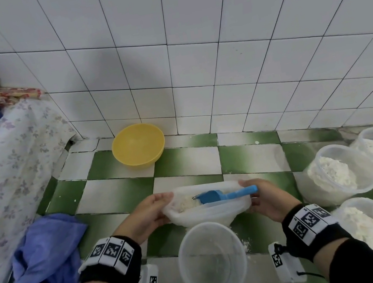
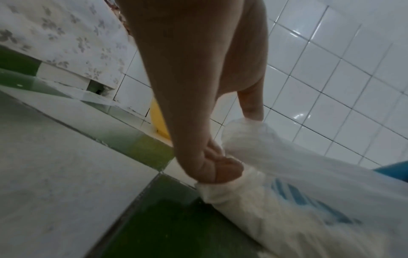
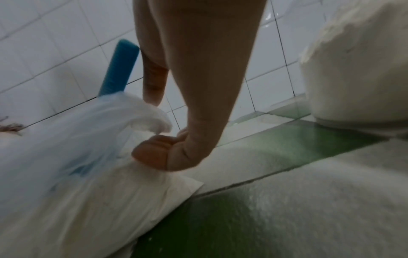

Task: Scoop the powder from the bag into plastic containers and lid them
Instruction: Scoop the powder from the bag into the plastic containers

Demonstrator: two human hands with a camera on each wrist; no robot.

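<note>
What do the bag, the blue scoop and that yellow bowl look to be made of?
The bag looks like thin, translucent plastic film: it crumples where the left hand and right hand grip it. The blue scoop seems rigid moulded plastic, with an even colour and a matte surface. The yellow bowl also looks like smooth, slightly glossy plastic, though from here that is a guess.

Floured bag (image 1: 207,210) open, blue scoop (image 1: 224,195) inside — empty container (image 1: 213,261) beside.

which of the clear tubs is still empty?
The clear tub nearest the person, just below the bag both hands hold. It holds no powder; the tubs on the right, such as this one, are heaped with it.
</note>
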